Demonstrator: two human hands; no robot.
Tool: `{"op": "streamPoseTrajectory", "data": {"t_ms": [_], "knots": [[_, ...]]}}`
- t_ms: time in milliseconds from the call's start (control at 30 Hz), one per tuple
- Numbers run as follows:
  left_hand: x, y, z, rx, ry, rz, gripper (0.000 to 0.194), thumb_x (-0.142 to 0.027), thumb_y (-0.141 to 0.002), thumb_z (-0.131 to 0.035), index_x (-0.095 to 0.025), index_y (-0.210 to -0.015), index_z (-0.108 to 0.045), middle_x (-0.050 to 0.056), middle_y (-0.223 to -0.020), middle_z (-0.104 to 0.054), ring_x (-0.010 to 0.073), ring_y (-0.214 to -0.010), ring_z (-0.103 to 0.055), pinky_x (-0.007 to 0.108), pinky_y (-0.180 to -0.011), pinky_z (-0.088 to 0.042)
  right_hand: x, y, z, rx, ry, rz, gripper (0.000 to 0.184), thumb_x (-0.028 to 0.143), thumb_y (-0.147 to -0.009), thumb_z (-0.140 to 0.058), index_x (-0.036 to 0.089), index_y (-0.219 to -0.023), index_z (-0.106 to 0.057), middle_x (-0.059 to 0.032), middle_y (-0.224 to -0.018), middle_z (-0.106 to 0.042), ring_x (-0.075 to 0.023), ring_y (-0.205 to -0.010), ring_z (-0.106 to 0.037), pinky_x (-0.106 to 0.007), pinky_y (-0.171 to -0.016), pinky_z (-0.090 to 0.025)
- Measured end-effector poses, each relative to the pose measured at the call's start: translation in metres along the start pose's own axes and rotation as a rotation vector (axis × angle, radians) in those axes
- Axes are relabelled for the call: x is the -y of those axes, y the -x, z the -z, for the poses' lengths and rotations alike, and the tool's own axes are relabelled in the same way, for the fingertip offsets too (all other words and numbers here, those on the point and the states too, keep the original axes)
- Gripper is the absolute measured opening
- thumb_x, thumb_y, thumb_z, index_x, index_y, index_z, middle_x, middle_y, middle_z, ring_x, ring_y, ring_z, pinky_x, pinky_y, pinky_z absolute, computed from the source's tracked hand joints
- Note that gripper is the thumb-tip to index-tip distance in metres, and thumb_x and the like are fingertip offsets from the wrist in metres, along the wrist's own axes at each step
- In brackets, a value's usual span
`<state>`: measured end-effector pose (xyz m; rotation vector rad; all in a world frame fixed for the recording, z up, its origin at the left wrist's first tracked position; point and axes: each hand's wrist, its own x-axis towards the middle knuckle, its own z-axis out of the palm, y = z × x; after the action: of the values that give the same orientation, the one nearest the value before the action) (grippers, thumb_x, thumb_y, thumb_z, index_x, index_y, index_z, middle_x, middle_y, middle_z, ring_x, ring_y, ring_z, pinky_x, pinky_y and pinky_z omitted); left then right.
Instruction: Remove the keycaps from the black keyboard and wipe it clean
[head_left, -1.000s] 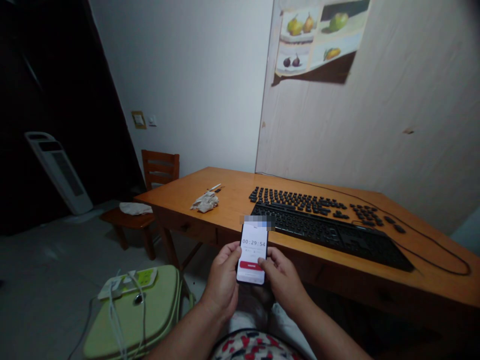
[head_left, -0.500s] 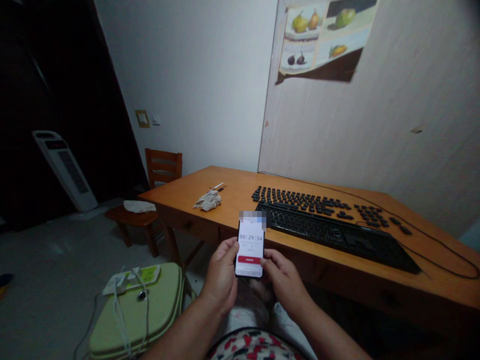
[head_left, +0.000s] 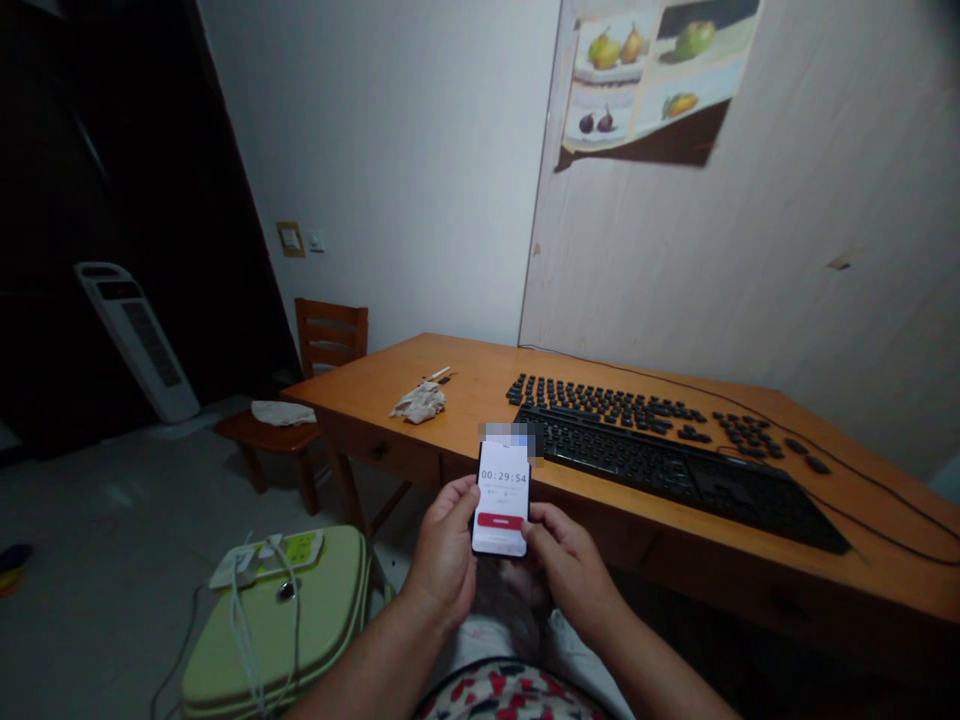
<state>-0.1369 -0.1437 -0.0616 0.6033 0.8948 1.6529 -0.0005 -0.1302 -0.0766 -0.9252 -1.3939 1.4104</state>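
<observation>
Upright above my lap is a smartphone (head_left: pixel 501 500), its lit screen showing 00:29:54 and a red button. My left hand (head_left: pixel 448 540) is closed around its left edge, thumb on the front. On the right edge, my right hand (head_left: pixel 568 555) grips it too, with the thumb by the red button. Beyond the phone, a black keyboard (head_left: pixel 675 475) lies along the table with its keycaps off. Loose black keycaps (head_left: pixel 607 400) are laid out in rows behind it. A crumpled pale cloth (head_left: pixel 420 402) rests to the left, close to a thin white tool (head_left: pixel 437 374).
The wooden table (head_left: pixel 480 370) stands against the wall, and a black cable (head_left: pixel 757 412) crosses its right side. At lower left, a green lidded box (head_left: pixel 277 640) carries a power strip (head_left: pixel 266 560) with cords. A wooden chair (head_left: pixel 330 335) stands behind the table's left end.
The view has shifted slightly, so the scene sits a little further right. Both hands keep the same hold on the smartphone, and its displayed time is unchanged.
</observation>
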Motion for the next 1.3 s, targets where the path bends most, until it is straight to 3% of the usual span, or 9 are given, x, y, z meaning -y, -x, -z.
{"op": "streamPoseTrajectory", "data": {"t_ms": [433,633,867,1300], "knots": [[0.001,-0.002,0.0,0.0,-0.002,0.002,0.035,-0.034,-0.076,-0.073,-0.014,-0.102,-0.062,0.007,-0.089,-0.072,0.017,-0.066,-0.067,0.028,-0.062,-0.052,0.005,0.0,-0.003,-0.048,-0.01,0.012,0.029,0.043,-0.076,-0.063,0.02,-0.092,-0.07,-0.0026,-0.078,-0.071,-0.0177,-0.065,-0.062,-0.026,-0.058,-0.048],[0.002,-0.003,0.0,0.01,-0.01,-0.001,0.032,-0.032,-0.079,-0.07,-0.014,-0.104,-0.062,0.008,-0.09,-0.072,0.0175,-0.071,-0.068,0.027,-0.065,-0.051,0.007,0.0,-0.002,-0.047,0.002,0.024,0.037,0.049,-0.075,-0.065,0.018,-0.095,-0.071,-0.0046,-0.079,-0.071,-0.0197,-0.067,-0.063,-0.028,-0.059,-0.049],[0.003,-0.001,-0.001,0.003,-0.002,0.017,0.034,-0.032,-0.076,-0.073,-0.014,-0.102,-0.062,0.007,-0.088,-0.072,0.0181,-0.071,-0.069,0.027,-0.065,-0.052,0.005,-0.002,0.001,-0.053,0.03,0.058,0.029,0.039,-0.081,-0.062,0.018,-0.098,-0.07,-0.0039,-0.081,-0.071,-0.0175,-0.065,-0.06,-0.027,-0.06,-0.048],[0.009,-0.004,0.0,0.002,0.023,0.029,0.033,-0.031,-0.076,-0.072,-0.014,-0.102,-0.062,0.007,-0.088,-0.073,0.0186,-0.072,-0.069,0.027,-0.065,-0.051,-0.003,-0.002,0.004,-0.041,0.05,0.071,0.031,0.036,-0.083,-0.058,0.015,-0.105,-0.068,-0.0052,-0.085,-0.073,-0.018,-0.068,-0.062,-0.026,-0.061,-0.047]]}}
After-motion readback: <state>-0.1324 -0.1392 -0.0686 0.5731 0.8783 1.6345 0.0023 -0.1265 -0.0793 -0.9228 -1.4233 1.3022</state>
